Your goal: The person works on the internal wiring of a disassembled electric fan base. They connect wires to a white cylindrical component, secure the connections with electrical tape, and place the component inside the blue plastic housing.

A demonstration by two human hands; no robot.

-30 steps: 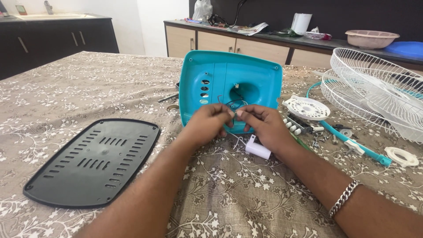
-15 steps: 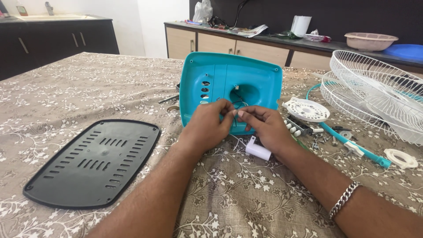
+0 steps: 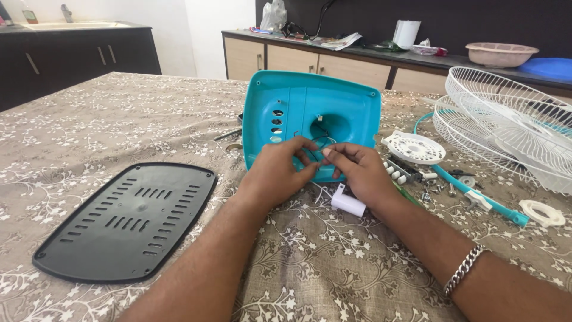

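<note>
Wires point(image 3: 319, 156) sit at the hole of the teal fan base point(image 3: 310, 119) standing up on the table (white capacitor point(image 3: 348, 203) just below); left hand point(image 3: 280, 173) and right hand point(image 3: 357, 173) pinch them; grip gently, pull slowly.

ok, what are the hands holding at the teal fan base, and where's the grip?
Both the left hand and right hand pinch thin dark wires between their fingertips, in front of the upright teal plastic fan base.

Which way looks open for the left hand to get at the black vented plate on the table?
Probably yes: the left hand is at the teal housing, and only bare tablecloth lies between it and the black vented plate.
</note>
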